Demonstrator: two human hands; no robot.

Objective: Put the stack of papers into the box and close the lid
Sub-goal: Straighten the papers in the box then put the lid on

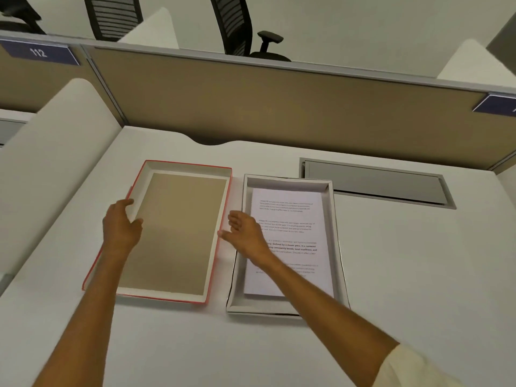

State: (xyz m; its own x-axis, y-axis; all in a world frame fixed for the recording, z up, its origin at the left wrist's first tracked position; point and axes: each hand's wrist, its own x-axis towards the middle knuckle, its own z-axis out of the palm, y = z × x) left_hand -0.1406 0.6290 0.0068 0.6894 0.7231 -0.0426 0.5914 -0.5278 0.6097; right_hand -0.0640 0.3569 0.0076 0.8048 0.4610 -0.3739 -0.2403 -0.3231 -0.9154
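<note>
In the head view, the papers (pixel 290 241) already lie flat inside the grey box (pixel 339 247) at centre right of the frame, and the red-edged lid (pixel 178 233) sits upturned just beside it at centre left on the desk (pixel 418 275). The left hand (pixel 121 229) curls over the lid's left wall, thumb inside and fingers outside, while the right hand (pixel 245 233) is spread open at the lid's right wall, crossing the box's near-left corner; whether it touches the wall I cannot tell. So loading looks done and closing is in hand: next, I judge, both hands must lift the lid, flip it over, and line it up square above the box before lowering.
</note>
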